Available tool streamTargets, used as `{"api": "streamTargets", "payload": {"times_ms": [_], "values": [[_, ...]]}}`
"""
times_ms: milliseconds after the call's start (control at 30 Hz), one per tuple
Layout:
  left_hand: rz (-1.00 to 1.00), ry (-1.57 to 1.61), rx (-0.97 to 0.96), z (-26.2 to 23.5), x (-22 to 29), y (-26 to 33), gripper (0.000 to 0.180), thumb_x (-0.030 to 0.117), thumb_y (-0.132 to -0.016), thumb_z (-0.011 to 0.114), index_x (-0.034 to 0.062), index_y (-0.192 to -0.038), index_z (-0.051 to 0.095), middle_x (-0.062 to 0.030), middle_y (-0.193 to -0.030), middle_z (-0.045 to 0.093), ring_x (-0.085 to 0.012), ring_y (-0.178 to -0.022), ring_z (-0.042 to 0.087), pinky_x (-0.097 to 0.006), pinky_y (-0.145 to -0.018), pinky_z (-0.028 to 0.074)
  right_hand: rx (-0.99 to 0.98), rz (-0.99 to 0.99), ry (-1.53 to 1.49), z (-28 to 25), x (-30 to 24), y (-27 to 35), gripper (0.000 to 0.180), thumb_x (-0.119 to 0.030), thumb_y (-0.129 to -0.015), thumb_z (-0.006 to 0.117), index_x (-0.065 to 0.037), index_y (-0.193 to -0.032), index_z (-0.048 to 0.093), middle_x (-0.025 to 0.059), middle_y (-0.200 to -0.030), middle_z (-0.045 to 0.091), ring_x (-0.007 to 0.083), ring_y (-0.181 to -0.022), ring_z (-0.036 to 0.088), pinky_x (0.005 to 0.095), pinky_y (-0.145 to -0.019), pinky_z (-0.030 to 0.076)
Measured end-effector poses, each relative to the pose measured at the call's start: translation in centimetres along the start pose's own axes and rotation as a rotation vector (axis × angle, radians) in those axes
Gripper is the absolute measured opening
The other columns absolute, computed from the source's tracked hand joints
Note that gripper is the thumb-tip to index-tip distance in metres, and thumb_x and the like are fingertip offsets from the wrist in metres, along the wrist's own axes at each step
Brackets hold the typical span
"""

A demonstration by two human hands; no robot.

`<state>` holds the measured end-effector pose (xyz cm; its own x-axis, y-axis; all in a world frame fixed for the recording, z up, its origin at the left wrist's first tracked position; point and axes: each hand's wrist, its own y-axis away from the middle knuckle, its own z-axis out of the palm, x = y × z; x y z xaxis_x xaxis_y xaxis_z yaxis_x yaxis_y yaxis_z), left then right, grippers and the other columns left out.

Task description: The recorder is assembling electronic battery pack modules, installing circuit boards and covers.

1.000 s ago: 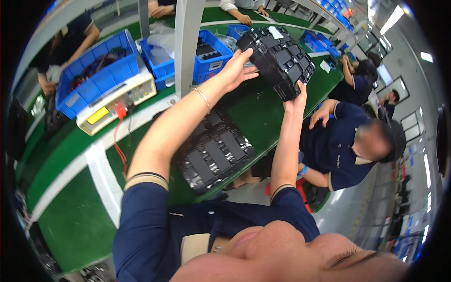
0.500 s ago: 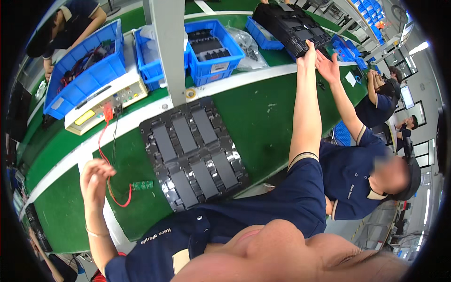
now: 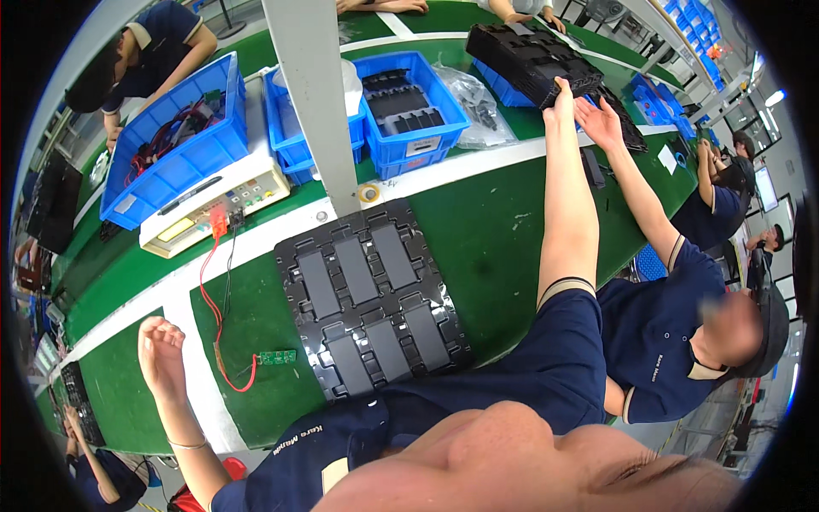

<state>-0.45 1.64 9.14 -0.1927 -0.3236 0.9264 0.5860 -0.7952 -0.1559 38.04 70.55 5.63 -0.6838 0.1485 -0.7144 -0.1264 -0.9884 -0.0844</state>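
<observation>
A black tray stack, seemingly made of moulded layers, is placed at the far right side of the table, with a blue bin partly hidden beneath it. Its near corner is touched by the right hand at full reach; the fingers are set against the edge, but whether it is gripped or merely pushed cannot be told. Just beside, a co-worker's hand is held open, palm up, below the stack's near edge.

The stack is judged stiff and fairly heavy, with smooth plastic walls that could slip; it would best be held by two opposite lower edges, kept level, with the ribbed top left unpressed.

Nearer the body, a flat black tray is laid with six grey blocks in two rows. It looks thin, glossy and apt to flex, so support by both side rims would be advised.

Farther left, the left hand is raised above the table, its fingers loosely curled and nothing seen in them. Between that hand and the tray, a green circuit board is joined to a red lead run from a cream tester.
</observation>
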Motion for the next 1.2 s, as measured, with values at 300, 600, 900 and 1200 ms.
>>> {"api": "streamTargets", "payload": {"times_ms": [300,600,900,1200], "values": [[0.108,-0.131,0.035,0.0,2.0,3.3,0.037,0.027,-0.085,0.05,-0.0028,-0.107,0.045,-0.0084,-0.094,0.048,-0.0168,-0.087,0.048,-0.029,-0.078,0.039,-0.104,0.198,-0.061,-2.4,2.7,1.4,0.039,-0.026,-0.081,0.055,-0.002,-0.112,0.05,0.0128,-0.112,0.054,0.0292,-0.1,0.054,0.0435,-0.089,0.043],[0.173,-0.168,0.043,-0.6,2.9,8.6,0.038,0.028,-0.084,0.051,-0.0033,-0.105,0.046,-0.0104,-0.091,0.05,-0.0186,-0.087,0.049,-0.03,-0.078,0.039,0.037,0.384,0.25,-2.1,0.3,6.4,0.099,-0.053,-0.072,0.059,-0.02,-0.137,-0.008,0.0138,-0.143,-0.003,0.0336,-0.131,0.007,0.0432,-0.105,0.01],[-0.122,-0.431,-0.698,0.2,6.2,13.9,0.017,0.006,-0.074,0.052,-0.0058,-0.084,0.058,-0.0161,-0.085,0.059,-0.0234,-0.074,0.057,-0.031,-0.066,0.048,0.023,0.223,0.453,-2.6,-2.0,17.5,0.063,-0.026,-0.079,0.061,-0.003,-0.128,0.028,0.0153,-0.126,0.031,0.0329,-0.11,0.042,0.0445,-0.09,0.039],[0.0,-0.516,-0.639,-3.4,2.7,12.7,0.015,0.004,-0.076,0.058,-0.0004,-0.09,0.057,-0.0079,-0.082,0.057,-0.0165,-0.075,0.057,-0.027,-0.069,0.047,-0.363,-0.041,0.683,0.4,-2.8,40.0,0.026,-0.01,-0.083,0.055,-0.001,-0.107,0.048,0.0104,-0.102,0.054,0.0181,-0.09,0.056,0.028,-0.072,0.046]]}}
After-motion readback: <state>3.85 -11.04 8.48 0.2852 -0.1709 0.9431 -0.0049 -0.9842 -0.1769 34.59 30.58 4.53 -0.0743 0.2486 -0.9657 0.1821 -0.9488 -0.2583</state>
